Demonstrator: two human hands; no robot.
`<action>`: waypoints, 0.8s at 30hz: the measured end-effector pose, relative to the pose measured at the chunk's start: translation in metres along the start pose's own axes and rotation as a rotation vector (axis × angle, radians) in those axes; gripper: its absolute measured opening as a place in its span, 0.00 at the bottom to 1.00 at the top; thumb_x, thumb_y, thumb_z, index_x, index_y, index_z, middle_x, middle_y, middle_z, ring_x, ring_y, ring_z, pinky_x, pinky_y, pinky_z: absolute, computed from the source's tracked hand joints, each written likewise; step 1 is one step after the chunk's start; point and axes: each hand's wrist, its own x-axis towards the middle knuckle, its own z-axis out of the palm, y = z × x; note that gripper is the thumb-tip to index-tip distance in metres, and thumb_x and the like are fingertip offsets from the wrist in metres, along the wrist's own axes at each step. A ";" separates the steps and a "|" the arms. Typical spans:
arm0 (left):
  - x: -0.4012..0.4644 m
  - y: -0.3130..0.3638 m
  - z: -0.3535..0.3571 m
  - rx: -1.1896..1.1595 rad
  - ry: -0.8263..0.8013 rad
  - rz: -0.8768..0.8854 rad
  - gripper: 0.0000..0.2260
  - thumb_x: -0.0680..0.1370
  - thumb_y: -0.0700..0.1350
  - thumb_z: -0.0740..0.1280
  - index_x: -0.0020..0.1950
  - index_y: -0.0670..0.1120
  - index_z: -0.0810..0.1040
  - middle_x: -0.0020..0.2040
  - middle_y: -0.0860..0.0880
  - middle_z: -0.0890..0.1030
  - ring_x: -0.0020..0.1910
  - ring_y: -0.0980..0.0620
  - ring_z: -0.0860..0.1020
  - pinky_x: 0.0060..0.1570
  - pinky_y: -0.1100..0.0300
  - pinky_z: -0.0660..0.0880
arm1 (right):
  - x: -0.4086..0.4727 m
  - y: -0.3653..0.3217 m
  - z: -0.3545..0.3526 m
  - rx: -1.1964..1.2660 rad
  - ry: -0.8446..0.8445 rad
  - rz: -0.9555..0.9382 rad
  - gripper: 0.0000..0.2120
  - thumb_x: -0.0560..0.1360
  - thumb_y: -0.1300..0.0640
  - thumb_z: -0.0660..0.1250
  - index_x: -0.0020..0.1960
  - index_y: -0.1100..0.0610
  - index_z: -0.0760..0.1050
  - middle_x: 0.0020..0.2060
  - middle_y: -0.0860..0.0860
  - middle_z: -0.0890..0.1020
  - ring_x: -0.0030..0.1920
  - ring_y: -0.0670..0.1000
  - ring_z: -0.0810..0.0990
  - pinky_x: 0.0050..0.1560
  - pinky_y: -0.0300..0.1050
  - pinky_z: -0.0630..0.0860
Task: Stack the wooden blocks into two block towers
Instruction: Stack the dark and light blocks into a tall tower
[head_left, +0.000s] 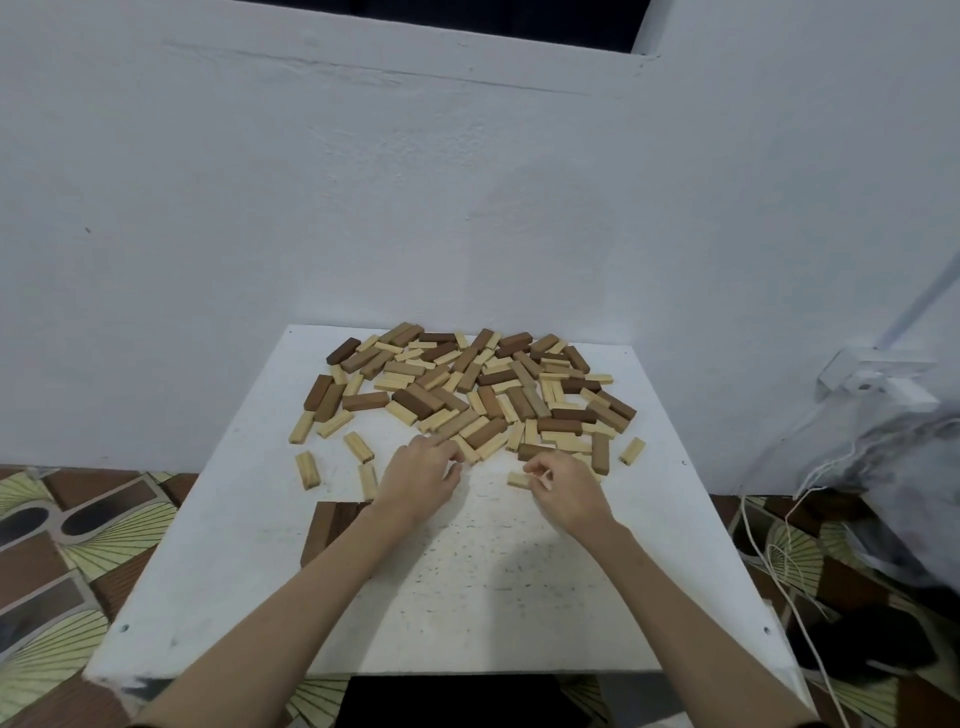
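A heap of light and dark wooden blocks (467, 387) covers the far half of the white table (467, 571). My left hand (418, 480) reaches to the heap's near edge, its fingertips touching a light block (464, 448). My right hand (566, 486) pinches a small light block (518, 479) lying on the table. Three dark blocks (324, 530) lie side by side flat at the left, partly hidden by my left forearm. Loose light blocks (307, 469) are scattered at the near left.
A white wall rises right behind the table. A grey bag (893, 467) and white cords (779, 561) sit on the patterned floor at the right. The table's near half holds only my forearms.
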 end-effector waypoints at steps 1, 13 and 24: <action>0.006 0.001 0.002 0.003 -0.004 -0.012 0.12 0.80 0.44 0.59 0.58 0.42 0.78 0.56 0.47 0.78 0.55 0.47 0.73 0.51 0.54 0.72 | 0.004 0.002 -0.001 -0.001 0.008 0.001 0.10 0.78 0.62 0.63 0.56 0.58 0.78 0.54 0.51 0.79 0.54 0.48 0.75 0.48 0.36 0.68; 0.059 -0.003 0.030 0.143 -0.125 -0.057 0.22 0.77 0.32 0.57 0.70 0.43 0.66 0.66 0.45 0.71 0.64 0.44 0.68 0.61 0.53 0.67 | 0.045 0.019 0.003 -0.156 -0.009 -0.056 0.16 0.76 0.63 0.62 0.63 0.57 0.72 0.57 0.53 0.75 0.59 0.54 0.71 0.56 0.44 0.71; 0.059 0.000 0.029 0.053 -0.042 -0.223 0.18 0.74 0.29 0.60 0.63 0.39 0.66 0.60 0.39 0.70 0.53 0.39 0.72 0.49 0.53 0.69 | 0.048 0.026 0.007 -0.166 -0.022 -0.017 0.20 0.75 0.63 0.64 0.66 0.58 0.69 0.58 0.55 0.77 0.61 0.55 0.71 0.58 0.46 0.70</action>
